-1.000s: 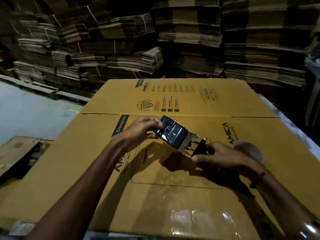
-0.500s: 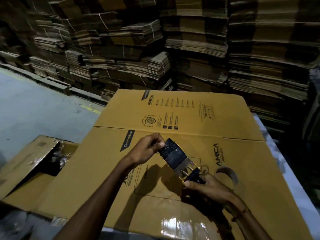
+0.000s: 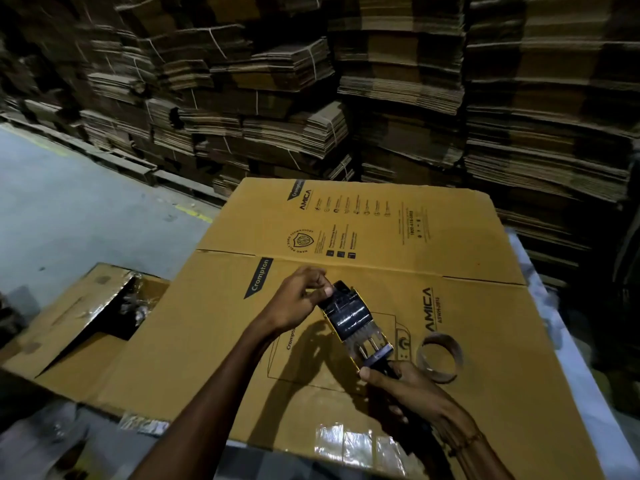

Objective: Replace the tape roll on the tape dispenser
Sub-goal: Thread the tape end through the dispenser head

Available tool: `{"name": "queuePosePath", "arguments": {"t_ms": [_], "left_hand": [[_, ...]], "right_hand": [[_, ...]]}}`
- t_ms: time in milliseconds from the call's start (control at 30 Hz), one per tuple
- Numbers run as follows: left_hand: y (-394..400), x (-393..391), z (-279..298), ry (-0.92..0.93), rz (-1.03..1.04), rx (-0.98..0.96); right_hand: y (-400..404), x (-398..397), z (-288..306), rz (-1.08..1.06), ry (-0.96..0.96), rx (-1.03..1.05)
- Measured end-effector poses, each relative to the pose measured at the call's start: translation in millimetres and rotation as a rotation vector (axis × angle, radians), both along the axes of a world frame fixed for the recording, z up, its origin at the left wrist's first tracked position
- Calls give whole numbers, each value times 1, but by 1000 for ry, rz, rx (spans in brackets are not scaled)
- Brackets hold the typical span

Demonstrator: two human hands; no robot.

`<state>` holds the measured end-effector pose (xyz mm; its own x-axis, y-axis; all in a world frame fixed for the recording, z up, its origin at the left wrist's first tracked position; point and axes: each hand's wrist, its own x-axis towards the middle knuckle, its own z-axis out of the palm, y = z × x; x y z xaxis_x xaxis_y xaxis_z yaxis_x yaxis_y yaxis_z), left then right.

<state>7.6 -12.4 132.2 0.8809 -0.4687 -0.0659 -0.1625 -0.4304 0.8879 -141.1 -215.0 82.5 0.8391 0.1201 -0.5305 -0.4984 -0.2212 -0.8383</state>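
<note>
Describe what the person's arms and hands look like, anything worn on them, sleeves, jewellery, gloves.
Both forearms are bare as far as the frame shows: no sleeves and no gloves. The left hand has nothing on it or on its wrist. The right hand is bare too, but its wrist carries a thin bracelet, a narrow band that looks beaded or corded with an orange-brown tint. No rings or watch can be made out.

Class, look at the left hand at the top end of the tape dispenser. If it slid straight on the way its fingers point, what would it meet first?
The left hand already pinches the tape dispenser, so it meets that first. Depth beyond is unclear.
</note>
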Motion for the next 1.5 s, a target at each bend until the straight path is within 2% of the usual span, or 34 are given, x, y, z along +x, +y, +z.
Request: {"name": "queuePosePath", "arguments": {"t_ms": [300, 567, 733, 833, 900, 1000, 1067, 1167, 1267, 1333, 1500], "left_hand": [[6, 15, 8, 162, -52, 39], [32, 35, 8, 376, -171, -118], [44, 50, 10, 336, -318, -49], [45, 60, 9, 357, -326, -80], [47, 69, 8, 352, -341, -122], [44, 81, 11, 335, -398, -192], [40, 86, 15, 353, -458, -230], [38, 96, 14, 429, -537, -313], [42, 107, 9, 489, -593, -314], [46, 111, 10, 442, -630, -247], [46, 112, 13, 40, -636, 9]], "right_hand": [[13, -1, -6, 1, 52, 24], [35, -2, -3, -95, 105, 105], [53, 0, -6, -139, 114, 168], [62, 0, -3, -220, 131, 314], [66, -3, -5, -346, 165, 466], [81, -9, -15, -487, 220, 930], [97, -8, -21, -443, 180, 1181], [118, -3, -18, -313, 79, 1302], [125, -3, -18, -375, 47, 1203], [127, -5, -16, -467, 26, 1067], [129, -15, -3, -599, -12, 797]]}}
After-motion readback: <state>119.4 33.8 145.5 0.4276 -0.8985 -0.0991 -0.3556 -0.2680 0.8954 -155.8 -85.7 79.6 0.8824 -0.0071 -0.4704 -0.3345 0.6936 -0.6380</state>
